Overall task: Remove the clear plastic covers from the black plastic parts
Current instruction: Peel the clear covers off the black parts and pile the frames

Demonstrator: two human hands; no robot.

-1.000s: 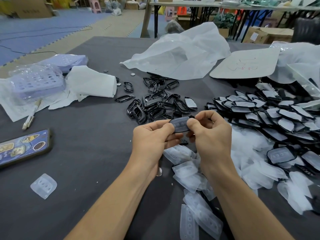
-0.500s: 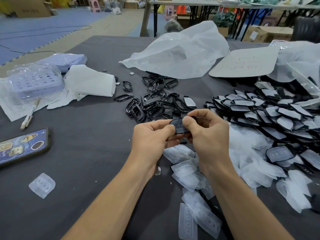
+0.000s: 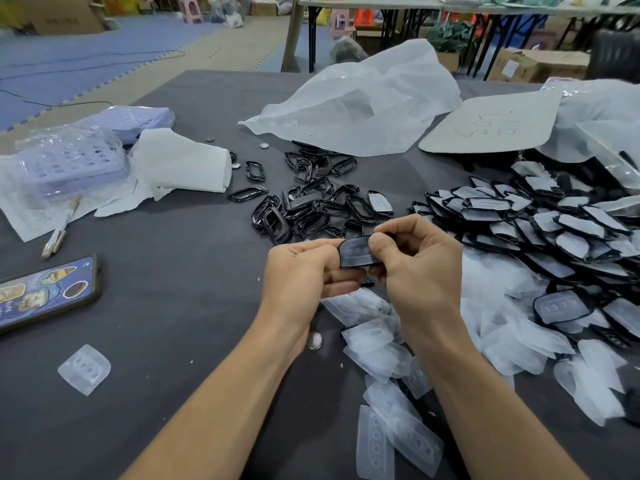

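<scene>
Black plastic part: held up between my two hands, above the table and just in front of the loose black frames; its broad face is turned toward me.
Clear cover on it: a greyish film with three round dimples lies over that face; I cannot tell whether any edge has lifted.
Right hand: fingers curled, thumb pad pressed on the right end of the black plastic part, forefinger bent over its top edge.
Left hand: fingers curled, thumb laid along the top of the part's left end, the other fingers folded beneath it.
Gap between hands: narrow; the part bridges it, with only its middle showing between my thumbs.
Removed clear covers: a loose heap on the table right under and behind my wrists, running toward me.
Coin: flat on the table, just beside my left wrist.
Bare black frames: a scattered pile just beyond my hands.
Covered black parts: a large overlapping pile to my right, well clear of my fingers.
Single clear cover: alone on the table, far to my left.
Phone: face down at the left edge, in a pictured case.
Table: dark grey cloth surface.
White plastic bag: crumpled at the far side, behind the frames.
Cardboard sheet: flat beside the bag, to its right.
Purple trays: far left, next to folded white paper.
</scene>
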